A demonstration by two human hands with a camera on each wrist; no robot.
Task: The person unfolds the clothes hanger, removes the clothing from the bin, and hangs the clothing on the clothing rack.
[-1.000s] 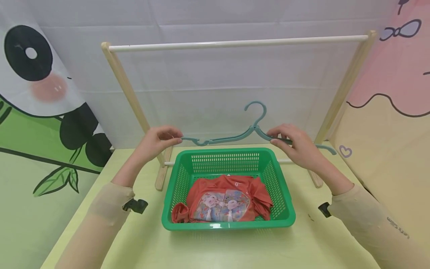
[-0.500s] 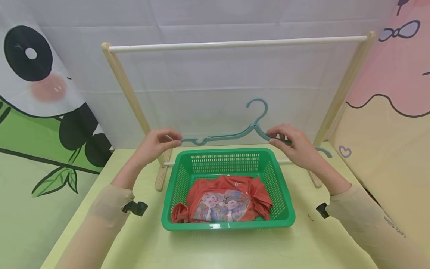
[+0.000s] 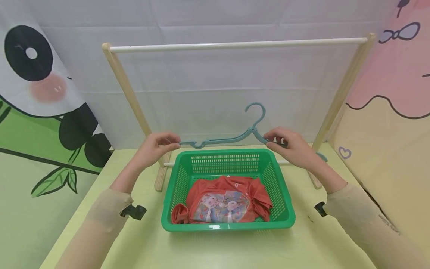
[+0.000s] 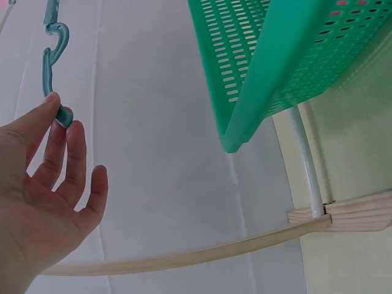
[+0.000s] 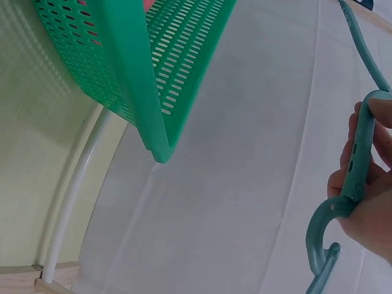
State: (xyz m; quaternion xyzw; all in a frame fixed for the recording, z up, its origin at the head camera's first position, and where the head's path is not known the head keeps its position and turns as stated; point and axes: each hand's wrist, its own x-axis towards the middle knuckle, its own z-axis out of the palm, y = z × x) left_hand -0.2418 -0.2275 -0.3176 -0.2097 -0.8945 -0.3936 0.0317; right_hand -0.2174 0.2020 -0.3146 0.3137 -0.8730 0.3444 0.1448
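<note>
A blue-green plastic clothes hanger (image 3: 225,141) is held up above the back rim of the basket, its hook pointing upward. My left hand (image 3: 159,148) pinches the hanger's left tip between thumb and fingers; in the left wrist view the hand (image 4: 58,177) has its other fingers spread loosely. On the other side, my right hand (image 3: 290,146) grips the right arm of the hanger, whose end passes behind the hand. The right wrist view shows fingers wrapped round that arm of the hanger (image 5: 361,141). Below lies a crumpled red shirt (image 3: 228,198) with a printed front, inside the green basket (image 3: 228,226).
Behind the basket stands a drying rack with wooden legs (image 3: 129,89) and a white top rail (image 3: 235,45). Its lower white bar runs behind the basket. The yellow table (image 3: 228,250) meets a pale cloth backdrop (image 3: 201,74), with painted panels at both sides.
The hanger has tilted and sunk slightly, its right end now mostly hidden behind my right hand. Both hands have shifted a little down and left. Basket and shirt stay put.
</note>
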